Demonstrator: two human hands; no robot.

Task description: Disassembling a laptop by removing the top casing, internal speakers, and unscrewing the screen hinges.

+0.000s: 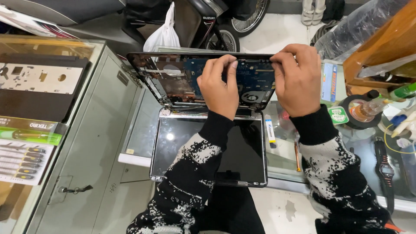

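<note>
1. The opened laptop base (173, 82) stands tilted up at about 12 o'clock from the person, its inner side facing them. It acts as a shallow tray: a blue circuit board (255, 78) fills its right half, and a round fan (250, 97) sits near the lower right corner.
2. The laptop screen (203, 151) lies flat on the glass counter (143, 130), dark face up, hinged to the base at its far edge.
3. At 9 o'clock a glass display case (26, 47) holds a detached laptop palm-rest cover (39, 82), with a packaged screwdriver set (24, 162) below it at 8 o'clock.
4. The left hand (219, 86) rests over the middle of the base, wrist low, fingers curled upward, fingertips (229, 64) hooked on the top rim; it grips the edge.
5. The right hand (297, 78) is at 1 o'clock, knuckles up, thumb and fingers pinched narrowly on the top rim of the base near its right corner.
6. At 3 o'clock lie a roll of tape (357, 112) and a wristwatch (385, 169).
7. A white plastic bag (162, 34) hangs behind the base.
</note>
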